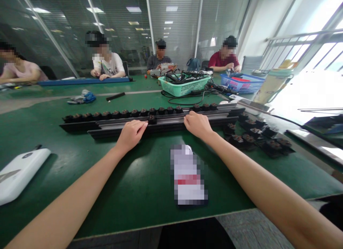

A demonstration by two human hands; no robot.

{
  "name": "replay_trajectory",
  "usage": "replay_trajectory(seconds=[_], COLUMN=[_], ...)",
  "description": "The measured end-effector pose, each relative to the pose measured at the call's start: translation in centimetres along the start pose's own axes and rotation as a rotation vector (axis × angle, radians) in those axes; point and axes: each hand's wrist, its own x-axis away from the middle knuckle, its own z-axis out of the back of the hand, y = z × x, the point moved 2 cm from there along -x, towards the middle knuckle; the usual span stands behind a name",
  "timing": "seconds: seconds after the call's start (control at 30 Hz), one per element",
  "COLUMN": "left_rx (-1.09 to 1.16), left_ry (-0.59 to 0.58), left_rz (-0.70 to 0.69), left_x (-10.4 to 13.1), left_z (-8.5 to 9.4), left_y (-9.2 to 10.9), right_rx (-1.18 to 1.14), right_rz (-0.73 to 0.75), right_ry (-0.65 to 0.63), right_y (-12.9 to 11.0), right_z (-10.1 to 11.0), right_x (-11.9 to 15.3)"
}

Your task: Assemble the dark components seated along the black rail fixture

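Two long black rails with silvery channels lie side by side across the table. Along the rear rail (80, 127) runs a row of small black socket-like modules (152, 111). A single black module (152, 119) sits on the front rail (104, 133), just right of my left fingertips. My left hand (131, 134) is closed over the front rail, fingers curled and pressed together. Farther right, my right hand (197, 124) is also closed over the front rail, its knuckles close to the rear row. The undersides of the fingers are hidden on both hands.
Several loose black modules (249, 138) lie at right. A phone (189, 175) is in front of me, a white power bank (24, 174) at left. Beyond are a green basket of cables (184, 86), a blue basket (241, 85), a bottle (276, 82) and several people seated.
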Motion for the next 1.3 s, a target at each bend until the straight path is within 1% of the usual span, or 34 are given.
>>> replay_trajectory(seconds=[0.4, 0.57, 0.77, 0.97, 1.1, 1.3], left_rx=[0.026, 0.031, 0.052, 0.047, 0.058, 0.115], left_ry=[0.057, 0.075, 0.073, 0.064, 0.064, 0.07], left_rz=[-0.041, -0.067, -0.079, -0.089, -0.074, 0.012], left_x=[0.1, 0.1, 0.2, 0.2, 0.2, 0.2], left_z=[0.1, -0.1, -0.4, -0.6, -0.5, -0.3], left_y=[-0.1, -0.4, -1.0, -1.2, -1.3, -0.9], right_rx=[0.001, 0.007, 0.024, 0.026, 0.033, 0.035], right_rz=[0.013, -0.002, -0.003, -0.011, -0.01, -0.006], right_ry=[0.011, 0.006, 0.001, -0.005, -0.002, 0.01], right_y=[0.1, 0.0, -0.1, -0.1, -0.1, -0.1], right_z=[-0.2, -0.2, -0.1, -0.2, -0.2, -0.3], right_x=[0.0, 0.0, 0.1, 0.1, 0.1, 0.1])
